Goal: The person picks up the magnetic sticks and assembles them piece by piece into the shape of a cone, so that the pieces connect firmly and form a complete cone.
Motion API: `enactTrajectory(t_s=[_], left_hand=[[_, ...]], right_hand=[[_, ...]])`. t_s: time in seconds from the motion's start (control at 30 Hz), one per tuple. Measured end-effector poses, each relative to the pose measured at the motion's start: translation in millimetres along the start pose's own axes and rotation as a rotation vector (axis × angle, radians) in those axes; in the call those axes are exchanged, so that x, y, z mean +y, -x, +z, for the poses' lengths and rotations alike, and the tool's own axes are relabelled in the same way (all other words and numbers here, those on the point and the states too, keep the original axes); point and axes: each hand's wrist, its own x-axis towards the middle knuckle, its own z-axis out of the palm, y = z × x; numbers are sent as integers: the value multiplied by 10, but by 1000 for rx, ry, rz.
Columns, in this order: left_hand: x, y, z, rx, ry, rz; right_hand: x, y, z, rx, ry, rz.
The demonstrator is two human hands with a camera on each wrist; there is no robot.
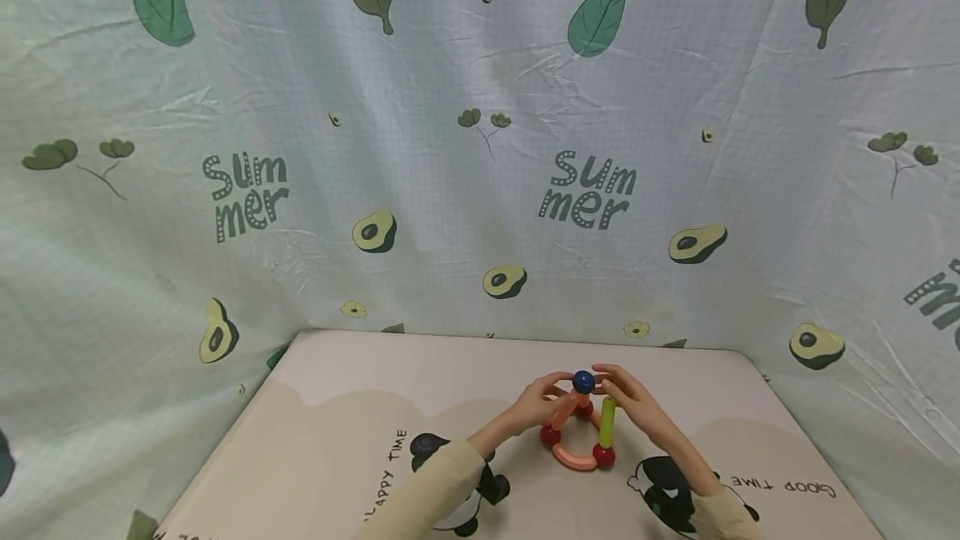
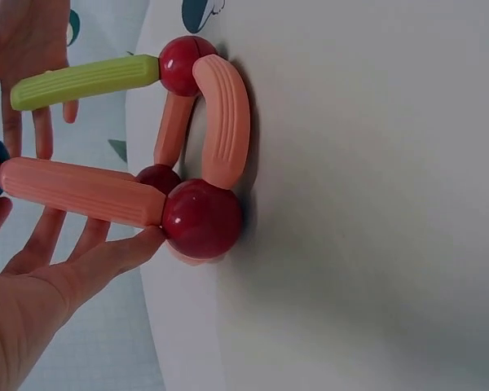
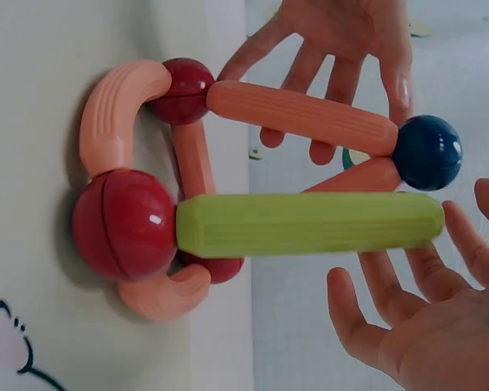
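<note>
A blue ball (image 1: 583, 382) tops two straight salmon rods (image 3: 301, 114), which rise from a ring of curved salmon rods (image 1: 573, 458) and red balls (image 3: 124, 224). A straight lime-green rod (image 3: 310, 224) rises from one red ball; its top stands beside the blue ball, apart from it in the head view. My left hand (image 2: 33, 309) has its extended fingers against the near salmon rod, a fingertip at the blue ball. My right hand (image 3: 440, 326) spreads its fingers around the green rod's upper end, a fingertip close to it; contact is unclear.
The ring rests on a pale table (image 1: 337, 407) printed with pandas and lettering. Behind it hangs a light fabric sheet (image 1: 427, 182) with avocado and leaf prints. The table's back edge lies just beyond the hands.
</note>
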Motion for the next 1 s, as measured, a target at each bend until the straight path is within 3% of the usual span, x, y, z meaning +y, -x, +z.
enactTrajectory(t_s=[0.27,0.57,1.0], left_hand=[[23,-6,16,-16,-3,16],[81,-3,23,18,13,-1],[100,-32,21,13,15,25]], right_hand=[[17,131,-74,-11,-2,16],[28,215,-139,-65,-52,-4],[135,293,-82,-79,-64,19]])
